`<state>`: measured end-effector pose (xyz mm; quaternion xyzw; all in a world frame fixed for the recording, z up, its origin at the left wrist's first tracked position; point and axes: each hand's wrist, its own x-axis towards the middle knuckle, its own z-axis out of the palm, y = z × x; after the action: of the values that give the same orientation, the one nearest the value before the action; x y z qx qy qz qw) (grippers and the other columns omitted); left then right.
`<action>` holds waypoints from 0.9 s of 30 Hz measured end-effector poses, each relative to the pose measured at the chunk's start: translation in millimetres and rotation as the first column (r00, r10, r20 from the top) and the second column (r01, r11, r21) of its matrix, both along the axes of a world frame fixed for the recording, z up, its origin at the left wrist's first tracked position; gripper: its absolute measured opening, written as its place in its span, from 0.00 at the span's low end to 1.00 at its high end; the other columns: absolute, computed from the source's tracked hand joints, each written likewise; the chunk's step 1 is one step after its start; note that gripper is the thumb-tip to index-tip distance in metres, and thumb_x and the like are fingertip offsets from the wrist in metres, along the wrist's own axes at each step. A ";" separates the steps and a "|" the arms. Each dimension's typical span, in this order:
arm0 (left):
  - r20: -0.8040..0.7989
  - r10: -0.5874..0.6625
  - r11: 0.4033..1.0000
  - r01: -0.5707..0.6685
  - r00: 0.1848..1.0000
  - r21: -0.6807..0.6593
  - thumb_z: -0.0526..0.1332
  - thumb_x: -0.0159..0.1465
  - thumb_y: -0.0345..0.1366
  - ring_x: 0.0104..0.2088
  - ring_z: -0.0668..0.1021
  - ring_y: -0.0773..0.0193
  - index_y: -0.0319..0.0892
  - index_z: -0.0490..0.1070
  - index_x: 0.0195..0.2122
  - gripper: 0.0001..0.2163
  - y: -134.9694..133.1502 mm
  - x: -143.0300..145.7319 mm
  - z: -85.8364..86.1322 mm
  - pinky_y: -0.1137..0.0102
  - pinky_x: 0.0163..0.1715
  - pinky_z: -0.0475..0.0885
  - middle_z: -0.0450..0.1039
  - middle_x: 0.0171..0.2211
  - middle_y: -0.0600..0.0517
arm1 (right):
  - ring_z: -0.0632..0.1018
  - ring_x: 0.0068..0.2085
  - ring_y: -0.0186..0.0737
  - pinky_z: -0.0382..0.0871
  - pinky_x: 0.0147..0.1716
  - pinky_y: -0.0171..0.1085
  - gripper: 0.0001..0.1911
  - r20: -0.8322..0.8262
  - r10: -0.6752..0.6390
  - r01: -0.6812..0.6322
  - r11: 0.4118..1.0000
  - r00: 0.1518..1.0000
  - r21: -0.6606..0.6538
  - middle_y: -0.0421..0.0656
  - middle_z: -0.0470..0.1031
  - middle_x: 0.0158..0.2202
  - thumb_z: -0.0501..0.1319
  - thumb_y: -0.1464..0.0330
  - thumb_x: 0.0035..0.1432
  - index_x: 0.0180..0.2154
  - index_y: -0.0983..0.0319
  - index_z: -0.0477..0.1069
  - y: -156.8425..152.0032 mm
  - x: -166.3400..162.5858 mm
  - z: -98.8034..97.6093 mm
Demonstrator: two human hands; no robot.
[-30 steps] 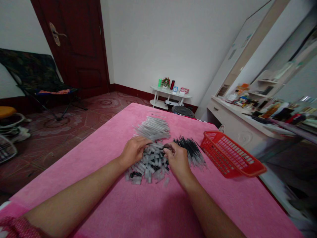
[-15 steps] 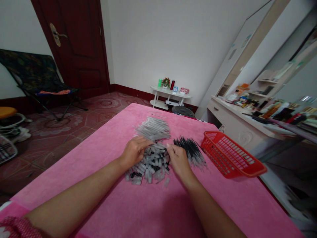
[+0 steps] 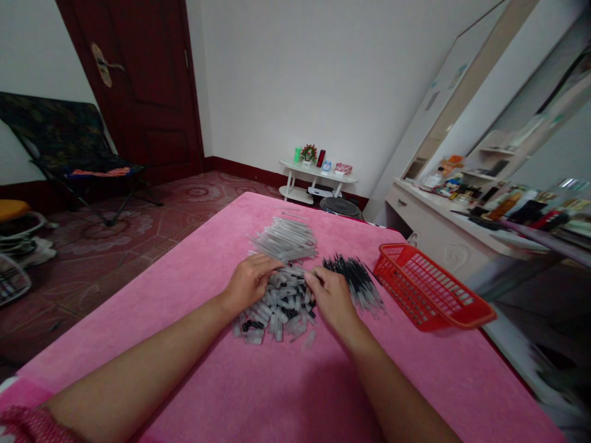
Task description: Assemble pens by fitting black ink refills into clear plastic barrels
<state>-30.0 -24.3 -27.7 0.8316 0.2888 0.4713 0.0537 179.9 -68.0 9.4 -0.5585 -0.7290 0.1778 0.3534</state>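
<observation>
Over a heap of clear and black pen caps and small plastic parts (image 3: 279, 304), my two hands face each other. My left hand (image 3: 249, 280) is closed in a pinch on one end of a slim translucent pen barrel (image 3: 293, 270). My right hand (image 3: 331, 294) has its thumb and fingers pressed together at the barrel's other end; whether they also hold a small part is hidden. Behind the heap lies a stack of clear pen barrels (image 3: 287, 239). To the right of my right hand is a bundle of pen refills with black ends (image 3: 354, 283).
A red plastic basket (image 3: 429, 289) stands at the right edge of the pink-covered table (image 3: 184, 271). A dresser (image 3: 455, 227) crowded with bottles is beyond it. A few thin sticks (image 3: 293, 214) lie near the far edge. A folding chair (image 3: 78, 141) stands at left.
My right hand has moved slightly left, its fingertips now at the barrel's right end. My left hand has stayed nearly in place, and the piles look the same.
</observation>
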 end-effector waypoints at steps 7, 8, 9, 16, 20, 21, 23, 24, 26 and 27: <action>-0.014 -0.006 1.000 0.006 1.000 0.000 0.54 0.61 0.25 0.36 0.76 0.62 0.42 0.73 0.43 0.12 -0.8 0.9 0.0 0.67 0.38 0.70 0.76 0.34 0.48 | 0.70 0.24 0.34 0.56 0.25 0.30 0.14 0.013 -0.019 0.019 1.000 1.000 0.012 0.37 0.69 0.21 0.55 0.59 0.59 0.27 0.61 0.68 -1.6 -1.4 0.7; -0.020 -0.006 1.000 0.006 1.000 0.001 0.54 0.61 0.25 0.36 0.76 0.62 0.42 0.73 0.43 0.12 -1.2 1.2 -0.1 0.67 0.38 0.70 0.76 0.34 0.48 | 0.69 0.24 0.34 0.56 0.25 0.31 0.16 0.021 -0.020 0.020 1.000 1.000 0.004 0.37 0.68 0.20 0.53 0.59 0.60 0.25 0.61 0.67 -1.8 -1.5 1.1; -0.026 -0.006 1.000 0.006 1.000 0.001 0.54 0.61 0.25 0.36 0.76 0.62 0.42 0.73 0.43 0.12 -1.5 1.6 -0.2 0.67 0.38 0.70 0.76 0.34 0.48 | 0.68 0.23 0.34 0.56 0.24 0.31 0.20 0.029 -0.019 0.020 1.000 0.999 -0.011 0.38 0.67 0.18 0.50 0.58 0.62 0.23 0.61 0.66 -2.0 -1.5 1.4; 0.009 0.001 0.999 0.000 1.000 -0.040 0.54 0.62 0.27 0.37 0.77 0.62 0.42 0.73 0.42 0.11 -1.3 1.2 -0.1 0.67 0.38 0.70 0.76 0.34 0.47 | 0.68 0.24 0.34 0.56 0.24 0.30 0.14 0.005 -0.009 0.009 1.000 1.000 0.014 0.37 0.69 0.21 0.55 0.59 0.58 0.26 0.61 0.68 -1.0 -0.6 -2.2; 0.016 0.000 0.998 0.001 1.000 -0.057 0.54 0.62 0.27 0.37 0.77 0.62 0.42 0.74 0.42 0.12 -1.5 1.1 1.3 0.67 0.39 0.70 0.77 0.34 0.48 | 0.68 0.23 0.34 0.55 0.24 0.30 0.19 0.027 0.005 -0.004 1.000 1.000 -0.019 0.38 0.67 0.19 0.51 0.58 0.61 0.23 0.61 0.66 -2.0 -0.8 -2.7; 0.019 -0.001 0.998 0.002 1.000 -0.057 0.54 0.62 0.27 0.37 0.77 0.62 0.42 0.74 0.42 0.12 -1.7 1.4 1.5 0.67 0.38 0.71 0.77 0.34 0.48 | 0.68 0.23 0.34 0.56 0.24 0.30 0.17 0.015 0.000 0.000 1.000 1.000 -0.011 0.38 0.68 0.20 0.52 0.59 0.60 0.24 0.61 0.67 -2.4 -1.0 -2.2; 0.024 -0.008 0.999 0.009 1.000 -0.053 0.54 0.62 0.27 0.36 0.77 0.62 0.42 0.74 0.42 0.12 -1.9 2.0 1.1 0.67 0.38 0.71 0.77 0.34 0.47 | 0.68 0.24 0.34 0.56 0.24 0.30 0.15 -0.002 0.003 -0.003 1.000 1.000 0.005 0.37 0.68 0.20 0.54 0.59 0.59 0.26 0.61 0.68 -3.0 -1.3 -1.1; 0.022 -0.013 0.999 0.014 1.000 -0.050 0.54 0.61 0.27 0.36 0.77 0.62 0.42 0.74 0.42 0.12 -1.9 2.3 0.7 0.67 0.38 0.71 0.77 0.34 0.47 | 0.68 0.23 0.34 0.55 0.24 0.30 0.16 -0.001 0.008 -0.008 1.000 1.000 0.000 0.37 0.67 0.19 0.54 0.59 0.60 0.25 0.61 0.67 -3.1 -1.2 -0.6; 0.017 -0.023 0.999 0.023 1.000 -0.045 0.55 0.61 0.26 0.36 0.77 0.62 0.42 0.74 0.42 0.12 -1.8 2.6 -0.3 0.67 0.38 0.71 0.76 0.34 0.47 | 0.66 0.22 0.34 0.55 0.23 0.31 0.22 0.009 0.016 -0.016 0.999 1.000 -0.029 0.37 0.64 0.17 0.50 0.57 0.62 0.20 0.61 0.65 -3.0 -0.9 -0.3; 0.013 -0.026 0.999 0.027 1.000 -0.045 0.55 0.61 0.26 0.36 0.77 0.62 0.42 0.74 0.42 0.12 -1.7 2.6 -0.6 0.67 0.38 0.71 0.76 0.34 0.47 | 0.66 0.21 0.33 0.55 0.23 0.31 0.25 0.010 0.015 -0.014 0.999 1.000 -0.041 0.37 0.64 0.16 0.48 0.56 0.63 0.19 0.62 0.64 -2.8 -0.7 -0.3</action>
<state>-27.4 -26.0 -28.3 0.8311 0.2880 0.4689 0.0803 179.2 -70.8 9.0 -0.5613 -0.7311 0.1921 0.3369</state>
